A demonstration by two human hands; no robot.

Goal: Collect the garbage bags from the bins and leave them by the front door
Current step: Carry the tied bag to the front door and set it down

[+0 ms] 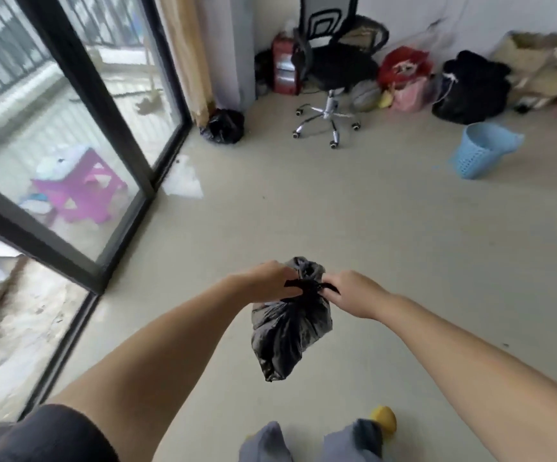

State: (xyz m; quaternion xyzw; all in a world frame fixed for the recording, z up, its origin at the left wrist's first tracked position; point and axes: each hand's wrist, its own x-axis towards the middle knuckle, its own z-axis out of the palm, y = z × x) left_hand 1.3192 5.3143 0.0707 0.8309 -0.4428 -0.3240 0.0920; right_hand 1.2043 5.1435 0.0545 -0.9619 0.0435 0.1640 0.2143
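Observation:
A small black garbage bag (288,331) hangs in the air in front of me, gathered at its neck. My left hand (267,281) and my right hand (353,295) each grip one side of the twisted top, fingers closed on the plastic. A second black garbage bag (223,126) lies on the floor by the sliding glass door's corner. A light blue plastic bin (482,150) stands tilted on the floor at the right, with no bag visible in it.
A black-framed glass sliding door (103,135) runs along the left, with a pink stool (83,191) outside. An office chair (332,78), a red heater (285,68), and coloured bags (407,78) and a big black bag (470,88) line the far wall. Paper scraps (183,181) lie near the door.

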